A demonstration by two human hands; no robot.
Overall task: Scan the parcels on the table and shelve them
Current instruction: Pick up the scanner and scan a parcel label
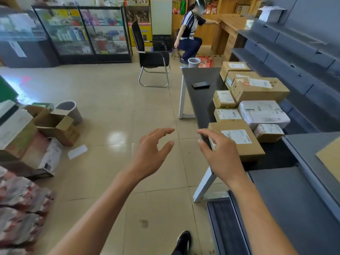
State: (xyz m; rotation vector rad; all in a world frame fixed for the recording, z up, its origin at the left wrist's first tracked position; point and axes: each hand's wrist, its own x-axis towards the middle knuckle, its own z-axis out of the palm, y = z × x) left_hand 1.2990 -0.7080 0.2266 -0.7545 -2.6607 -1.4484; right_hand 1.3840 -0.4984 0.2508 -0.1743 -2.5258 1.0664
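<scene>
Cardboard parcel (237,139) awaits pickup; both hands, left hand (153,153) and right hand (219,153), reach, fingers spread, holding nothing. Next likely calls for grasping its sides.

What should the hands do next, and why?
Probably bring both hands onto the nearest cardboard parcel and lift it. The right hand hovers open at its near corner, the left hand is open over the floor beside the table, and neither holds anything. That parcel lies at the table's near end, label up. The dark phone-like device lies farther along.
</scene>
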